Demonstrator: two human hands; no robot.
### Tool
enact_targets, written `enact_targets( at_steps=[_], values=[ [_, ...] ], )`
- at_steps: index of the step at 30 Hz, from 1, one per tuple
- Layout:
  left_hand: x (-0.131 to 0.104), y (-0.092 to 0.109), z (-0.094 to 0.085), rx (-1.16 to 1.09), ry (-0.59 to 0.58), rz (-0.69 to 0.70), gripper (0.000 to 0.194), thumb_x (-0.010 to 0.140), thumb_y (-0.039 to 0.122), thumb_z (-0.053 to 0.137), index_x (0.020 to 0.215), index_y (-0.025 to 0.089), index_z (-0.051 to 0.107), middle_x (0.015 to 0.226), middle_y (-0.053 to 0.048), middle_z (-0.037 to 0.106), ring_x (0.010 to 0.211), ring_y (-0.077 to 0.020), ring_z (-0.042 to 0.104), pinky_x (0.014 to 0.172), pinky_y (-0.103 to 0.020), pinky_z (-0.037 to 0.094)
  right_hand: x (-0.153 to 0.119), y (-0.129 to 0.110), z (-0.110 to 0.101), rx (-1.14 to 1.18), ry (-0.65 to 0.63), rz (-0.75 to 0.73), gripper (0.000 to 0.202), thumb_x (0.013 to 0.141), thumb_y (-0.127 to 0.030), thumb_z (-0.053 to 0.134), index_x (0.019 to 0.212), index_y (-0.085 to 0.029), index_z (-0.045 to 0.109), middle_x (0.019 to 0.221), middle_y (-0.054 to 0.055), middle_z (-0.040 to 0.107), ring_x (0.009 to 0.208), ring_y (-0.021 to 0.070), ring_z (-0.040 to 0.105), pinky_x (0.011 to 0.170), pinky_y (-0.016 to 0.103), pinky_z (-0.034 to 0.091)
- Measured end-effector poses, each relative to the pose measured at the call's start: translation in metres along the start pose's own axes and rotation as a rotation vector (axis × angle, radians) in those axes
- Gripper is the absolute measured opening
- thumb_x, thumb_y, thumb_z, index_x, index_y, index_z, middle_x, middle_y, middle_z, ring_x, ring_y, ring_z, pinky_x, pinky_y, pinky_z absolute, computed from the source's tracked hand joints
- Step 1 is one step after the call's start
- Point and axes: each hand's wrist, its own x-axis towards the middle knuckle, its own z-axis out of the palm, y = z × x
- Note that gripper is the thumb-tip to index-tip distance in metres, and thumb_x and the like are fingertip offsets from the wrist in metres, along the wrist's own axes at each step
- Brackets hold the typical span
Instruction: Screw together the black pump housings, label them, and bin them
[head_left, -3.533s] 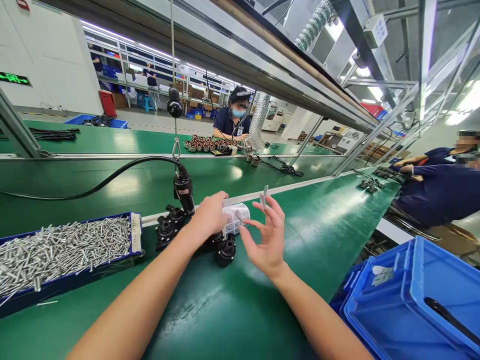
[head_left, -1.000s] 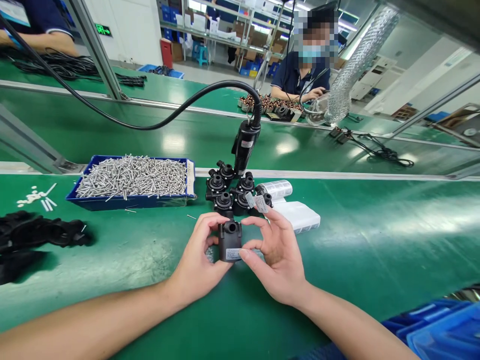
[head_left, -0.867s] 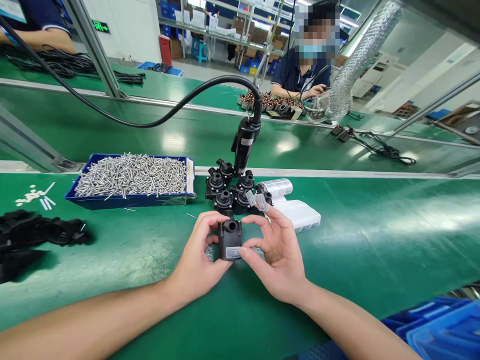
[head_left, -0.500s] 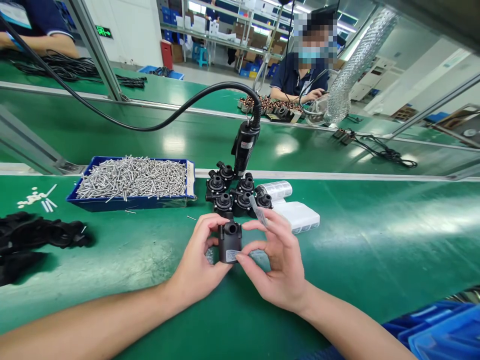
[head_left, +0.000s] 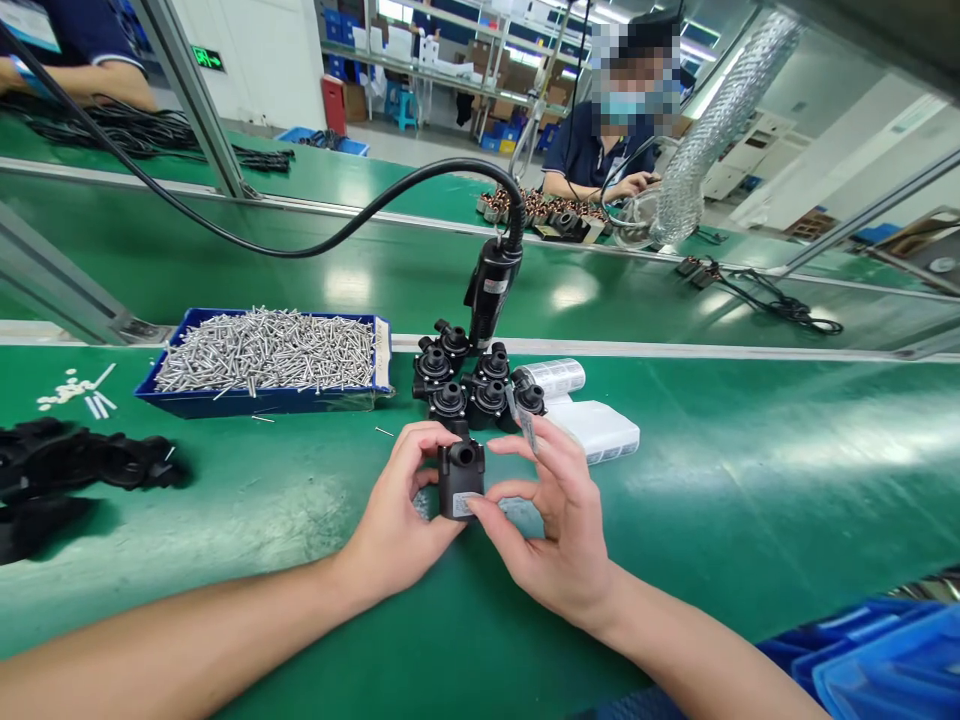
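Note:
My left hand (head_left: 397, 515) grips a small black pump housing (head_left: 459, 478) standing on the green bench (head_left: 315, 520). My right hand (head_left: 559, 520) touches its front, thumb pressed on a small white label low on the housing. Spare label strips (head_left: 525, 425) stick to my right fingertips. Just behind stands a cluster of several more black pump housings (head_left: 469, 385). A black electric screwdriver (head_left: 487, 290) hangs above them on its cable.
A blue tray of metal pins (head_left: 262, 365) lies at the left, black parts (head_left: 67, 470) further left. White label rolls (head_left: 592, 425) lie right of the cluster. Blue crates (head_left: 885, 660) sit at lower right. A person across the line works at copper-wound parts (head_left: 540, 208).
Since 3.5 s ago my view dropped to the bench and one housing came forward into my left hand. In the last second my right thumb slid along the label; little else moved.

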Motion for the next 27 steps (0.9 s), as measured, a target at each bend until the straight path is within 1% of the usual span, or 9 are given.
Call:
enact_targets(
  at_steps=[4,11,14,17,20,23,27],
  values=[
    [0.001,-0.001,0.0,-0.014,-0.006,-0.004,0.04,0.086,0.02,0.081,0.119,0.029,0.059,0.129,-0.005,0.052,0.119,-0.02,0.059,0.09,-0.027,0.059,0.0,0.0,0.0,-0.001,0.008,0.003,0.094,0.09,0.006,0.07,0.162,-0.042,0.035,0.162,0.01,0.037,0.126,0.0229,0.065,0.07,0.027,0.073],
    [0.003,-0.001,-0.001,-0.06,0.009,-0.005,0.043,0.084,0.02,0.084,0.119,0.026,0.061,0.13,-0.007,0.053,0.119,-0.0218,0.06,0.089,-0.028,0.06,0.002,-0.002,0.0,-0.03,0.001,0.011,0.091,0.092,0.003,0.07,0.162,-0.043,0.034,0.161,0.012,0.038,0.125,0.023,0.065,0.073,0.028,0.074],
    [0.003,0.0,-0.001,-0.085,0.015,-0.016,0.044,0.082,0.019,0.085,0.118,0.027,0.061,0.13,-0.006,0.054,0.117,-0.0207,0.061,0.089,-0.027,0.06,0.001,0.002,0.0,-0.036,0.007,0.035,0.087,0.094,-0.002,0.071,0.161,-0.043,0.034,0.16,0.012,0.04,0.122,0.0232,0.065,0.068,0.027,0.072],
    [0.003,0.001,-0.002,-0.138,0.02,-0.041,0.048,0.08,0.017,0.087,0.119,0.027,0.06,0.129,-0.006,0.056,0.115,-0.0203,0.062,0.089,-0.027,0.06,0.002,0.008,-0.001,-0.003,0.014,0.135,0.081,0.095,-0.013,0.074,0.161,-0.04,0.035,0.158,0.014,0.041,0.12,0.0249,0.064,0.062,0.027,0.068],
    [0.003,0.001,-0.002,-0.184,0.02,-0.064,0.051,0.078,0.016,0.088,0.119,0.026,0.059,0.126,-0.006,0.057,0.115,-0.0208,0.063,0.088,-0.028,0.061,0.004,0.015,-0.003,0.034,-0.017,0.191,0.076,0.098,-0.018,0.07,0.161,-0.038,0.034,0.158,0.015,0.039,0.121,0.0258,0.061,0.069,0.032,0.069],
    [0.004,0.001,-0.001,-0.183,0.021,-0.061,0.051,0.078,0.015,0.087,0.119,0.027,0.059,0.127,-0.005,0.056,0.115,-0.0201,0.062,0.088,-0.026,0.06,0.006,0.018,-0.005,0.055,-0.047,0.167,0.074,0.099,-0.018,0.066,0.162,-0.038,0.033,0.159,0.014,0.036,0.123,0.0254,0.06,0.076,0.035,0.069],
    [0.003,0.002,-0.002,-0.116,0.024,-0.026,0.048,0.08,0.014,0.082,0.12,0.028,0.06,0.128,-0.005,0.053,0.116,-0.0199,0.061,0.089,-0.026,0.06,0.007,0.016,-0.006,0.06,-0.036,0.134,0.072,0.1,-0.018,0.063,0.162,-0.038,0.032,0.16,0.014,0.035,0.123,0.0254,0.059,0.079,0.036,0.068]
  ],
)
